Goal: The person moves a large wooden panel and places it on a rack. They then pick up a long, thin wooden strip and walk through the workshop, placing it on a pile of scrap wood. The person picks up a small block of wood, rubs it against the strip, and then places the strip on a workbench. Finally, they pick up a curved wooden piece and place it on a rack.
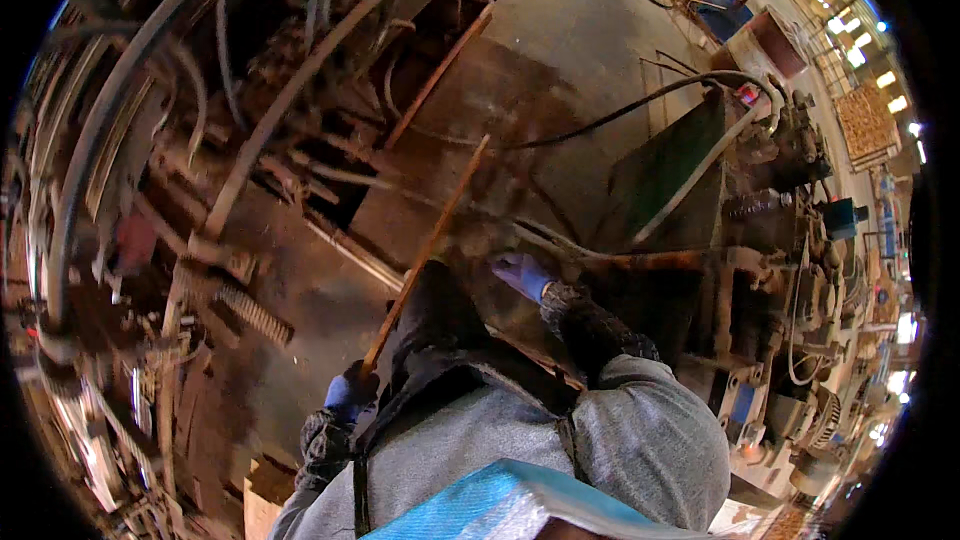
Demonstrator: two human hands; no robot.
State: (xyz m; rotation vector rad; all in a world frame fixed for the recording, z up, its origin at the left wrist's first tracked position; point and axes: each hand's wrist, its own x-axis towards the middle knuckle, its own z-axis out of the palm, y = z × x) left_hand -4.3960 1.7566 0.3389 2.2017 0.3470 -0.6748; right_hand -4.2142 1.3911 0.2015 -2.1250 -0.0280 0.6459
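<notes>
My left hand (pixel 350 392), in a blue glove, is low and left of the middle, closed around the lower end of a long, thin orange-brown stick (pixel 432 242). The stick slants up and to the right from it, past my dark apron (pixel 440 310). Its far tip stands over the stained floor. My right hand (pixel 522 275), also gloved in blue, is held out in front of me, to the right of the stick and apart from it. Blur and shadow hide how its fingers are set. Nothing can be made out in it.
Dark machinery with thick curved hoses (pixel 330 70) and a coil spring (pixel 252 312) crowds the left. On the right stand a dark green panel (pixel 672 165) and a greasy machine (pixel 770 205). A black hose (pixel 610 120) arcs over the concrete floor (pixel 560 10). Stacked wood (pixel 866 122) lies farther right.
</notes>
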